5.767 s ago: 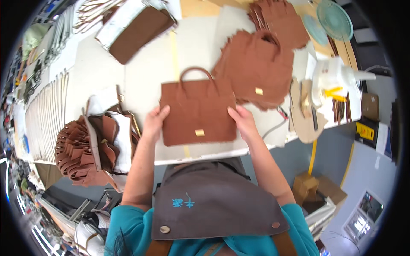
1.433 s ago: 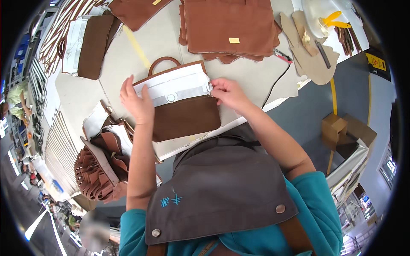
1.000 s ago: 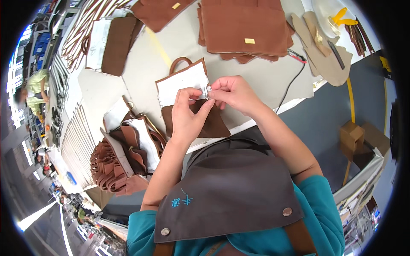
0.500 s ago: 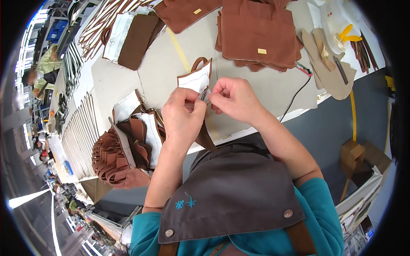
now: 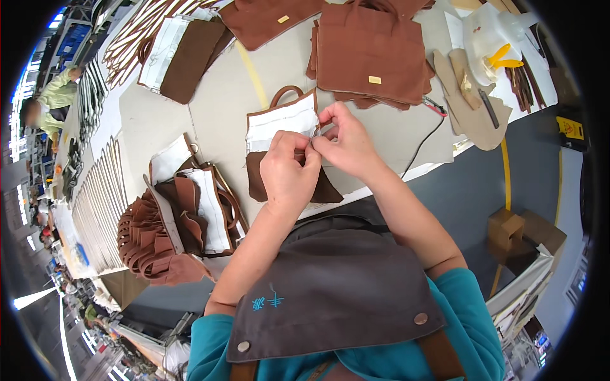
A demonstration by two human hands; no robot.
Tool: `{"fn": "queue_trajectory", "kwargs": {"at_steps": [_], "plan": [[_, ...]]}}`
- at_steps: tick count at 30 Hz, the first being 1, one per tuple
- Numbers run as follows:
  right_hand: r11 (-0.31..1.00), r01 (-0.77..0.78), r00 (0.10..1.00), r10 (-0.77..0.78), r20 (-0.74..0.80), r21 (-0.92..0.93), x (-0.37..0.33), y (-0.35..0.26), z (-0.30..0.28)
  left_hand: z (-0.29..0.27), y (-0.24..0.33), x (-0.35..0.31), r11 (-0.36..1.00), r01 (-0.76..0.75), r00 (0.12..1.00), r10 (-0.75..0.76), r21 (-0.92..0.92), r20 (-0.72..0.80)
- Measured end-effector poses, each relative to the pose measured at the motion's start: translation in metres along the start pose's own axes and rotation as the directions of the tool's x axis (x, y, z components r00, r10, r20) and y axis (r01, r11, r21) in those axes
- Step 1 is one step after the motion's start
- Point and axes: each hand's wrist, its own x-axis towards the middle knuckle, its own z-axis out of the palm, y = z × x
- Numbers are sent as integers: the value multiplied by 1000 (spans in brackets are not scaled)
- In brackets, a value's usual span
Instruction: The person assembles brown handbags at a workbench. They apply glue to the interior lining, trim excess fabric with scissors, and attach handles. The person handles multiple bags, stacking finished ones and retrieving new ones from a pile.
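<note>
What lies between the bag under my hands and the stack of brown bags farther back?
In the head view, only bare grey tabletop separates the bag from the stack.

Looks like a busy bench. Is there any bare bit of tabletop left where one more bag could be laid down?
Yes: the grey table is bare between the folded bag by the strap racks and the bag under the hands. A smaller patch lies right of the right hand, beside the black cable. The stack of brown bags and the left-edge pile crowd the rest.

both hands (image 5: 318, 155) pinching brown bag (image 5: 286, 149) flap
</note>
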Motion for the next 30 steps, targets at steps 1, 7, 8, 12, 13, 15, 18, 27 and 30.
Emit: {"fn": "queue_trajectory", "kwargs": {"at_steps": [1, 7, 8, 12, 13, 15, 18, 27, 30], "plan": [[999, 5, 1000, -5, -7, 48, 1, 6, 0, 3, -3, -1, 1000, -13, 1000, 13, 21, 11], [998, -15, 999, 17, -32, 64, -2, 29, -4, 19, -13, -7, 990, -88, 996, 86, 107, 20], [999, -6, 999, 8, -50, 54, -2, 33, -3, 21, -15, -6, 985, -119, 993, 118, 128, 13], [999, -6, 996, 10, -89, 46, -1, 47, 0, 27, -22, -8, 979, -133, 990, 138, 157, -19], [1000, -8, 995, 11, -100, 26, -1, 47, 0, 28, -23, -7, 977, -144, 989, 147, 159, -12], [997, -49, 994, 54, -92, 59, -2, 46, 2, 29, -24, -8, 973, -152, 988, 156, 171, -7], [961, -161, 983, 176, -45, 227, 0, 43, 5, 30, -24, -9, 966, -173, 984, 179, 192, -12], [963, -61, 989, 22, -149, -263, -1, 49, 1, 33, -29, -9, 952, -203, 979, 201, 227, 33], [952, -67, 988, 21, -153, -297, -2, 51, -3, 32, -25, -8, 949, -211, 978, 205, 236, 48]]}}
